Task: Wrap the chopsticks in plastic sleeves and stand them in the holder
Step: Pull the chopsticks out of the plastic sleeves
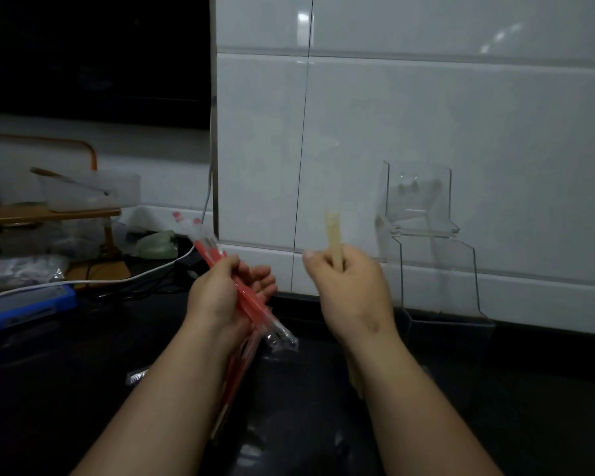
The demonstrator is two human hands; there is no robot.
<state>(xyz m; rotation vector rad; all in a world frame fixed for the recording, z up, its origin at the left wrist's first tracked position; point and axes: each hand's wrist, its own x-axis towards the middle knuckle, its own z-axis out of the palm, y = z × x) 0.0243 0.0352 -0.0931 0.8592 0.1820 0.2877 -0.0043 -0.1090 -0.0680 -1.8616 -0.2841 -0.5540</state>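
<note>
Chopsticks (334, 235) of pale wood are held in my right hand (351, 286), its fingers curled round them in a fist. Their upper ends stand out of the fist toward twelve o'clock; a lower end shows under the wrist toward six. Blur prevents a count.

My left hand (220, 290) grips a bundle of red plastic sleeves (251, 305), thumb on top and fingers curled beneath. The bundle runs through the hand from ten o'clock to four o'clock, with clear crinkled plastic at the lower end. I cannot tell whether these sleeves already contain chopsticks. The two hands are near each other but apart.

The holder (437, 269), clear plastic, stands upright at three o'clock from the right hand, close to it but not touching. It rests on the dark counter (83, 389) with its back against the white tiled wall (426, 115).

At nine o'clock from the left hand, a white cable (152, 269) crosses the counter. A blue box (24, 307) lies at the left edge, under the cable's end. At ten o'clock, a wooden rack (49, 213) carries a clear tub (90, 192).
</note>
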